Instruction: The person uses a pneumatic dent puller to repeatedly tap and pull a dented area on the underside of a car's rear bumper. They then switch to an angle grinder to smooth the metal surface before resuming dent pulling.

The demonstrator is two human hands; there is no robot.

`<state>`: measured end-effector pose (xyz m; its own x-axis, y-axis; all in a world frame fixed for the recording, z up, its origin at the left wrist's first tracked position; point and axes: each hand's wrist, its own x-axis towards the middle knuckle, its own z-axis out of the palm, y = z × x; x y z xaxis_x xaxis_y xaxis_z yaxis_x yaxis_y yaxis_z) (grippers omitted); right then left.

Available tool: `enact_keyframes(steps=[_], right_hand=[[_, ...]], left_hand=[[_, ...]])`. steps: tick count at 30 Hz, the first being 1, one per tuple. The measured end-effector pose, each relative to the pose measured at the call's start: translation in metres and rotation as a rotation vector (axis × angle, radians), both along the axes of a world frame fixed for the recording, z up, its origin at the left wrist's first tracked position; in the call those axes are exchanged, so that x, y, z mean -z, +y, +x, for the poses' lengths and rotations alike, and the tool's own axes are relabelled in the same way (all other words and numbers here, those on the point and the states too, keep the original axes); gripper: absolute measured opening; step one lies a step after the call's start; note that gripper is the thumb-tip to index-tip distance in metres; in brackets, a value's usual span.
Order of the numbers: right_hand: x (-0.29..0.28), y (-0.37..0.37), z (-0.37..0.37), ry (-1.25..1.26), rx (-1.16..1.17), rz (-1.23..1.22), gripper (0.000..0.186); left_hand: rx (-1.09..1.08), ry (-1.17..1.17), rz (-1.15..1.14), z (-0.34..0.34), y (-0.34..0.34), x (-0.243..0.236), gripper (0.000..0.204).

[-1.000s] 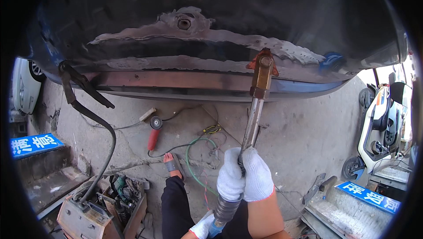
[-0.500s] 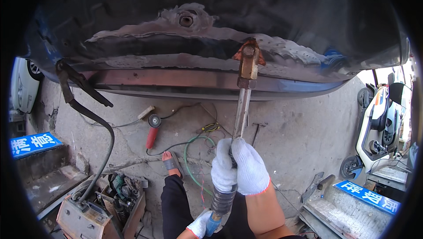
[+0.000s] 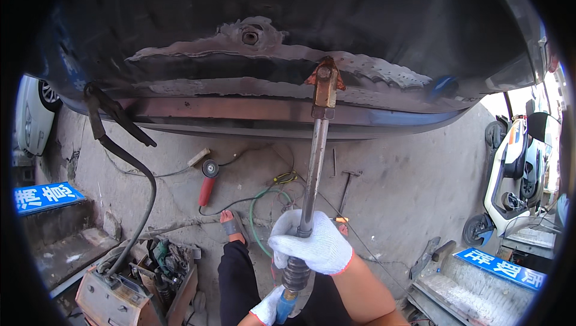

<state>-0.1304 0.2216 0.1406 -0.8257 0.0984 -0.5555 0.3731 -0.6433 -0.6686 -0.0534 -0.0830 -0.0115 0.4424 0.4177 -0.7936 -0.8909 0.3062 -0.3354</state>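
Note:
My right hand (image 3: 312, 245), in a white glove, grips the steel shaft (image 3: 318, 158) of a long pulling tool, just around the top of its dark ribbed sleeve (image 3: 296, 274). My gloved left hand (image 3: 267, 305) is closed around the blue lower handle (image 3: 286, 307), partly hidden behind it. At the far end, a brass head (image 3: 326, 92) with a triangular copper-coloured tip (image 3: 336, 78) rests against a dark car panel (image 3: 372, 8), on a scuffed bare-metal band dotted with small marks (image 3: 396, 71). A black clamp (image 3: 117, 116) with a thick cable hangs on the panel's left edge.
On the concrete floor lie a red angle grinder (image 3: 207, 188), yellow-handled pliers (image 3: 285, 178), hoses, cables and a hammer (image 3: 348, 185). A cluttered toolbox (image 3: 108, 302) stands lower left, concrete steps (image 3: 72, 248) at both sides, a white scooter (image 3: 504, 176) right, another car (image 3: 33, 116) upper left.
The tool's tip has moved left along the panel's bare band. My right hand has slid down and left, turning more sideways across the shaft.

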Motion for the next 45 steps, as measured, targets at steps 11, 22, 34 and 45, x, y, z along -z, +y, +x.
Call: enact_keyframes(steps=[11, 22, 34, 45], right_hand=[[-0.005, -0.004, 0.018, -0.056, -0.038, 0.161, 0.015], [0.016, 0.014, -0.016, 0.384, 0.188, -0.766, 0.062], [-0.009, -0.008, -0.019, -0.035, 0.404, 0.082, 0.042], [0.002, -0.017, -0.01, 0.005, 0.361, -0.152, 0.035]], left_hand=[[-0.076, -0.091, 0.019, 0.027, -0.006, 0.02, 0.032], [0.469, 0.398, 0.48, 0.038, -0.01, 0.04, 0.022], [-0.034, 0.002, -0.059, 0.01, 0.02, -0.013, 0.021], [-0.06, -0.061, 0.117, 0.006, -0.007, 0.012, 0.024]])
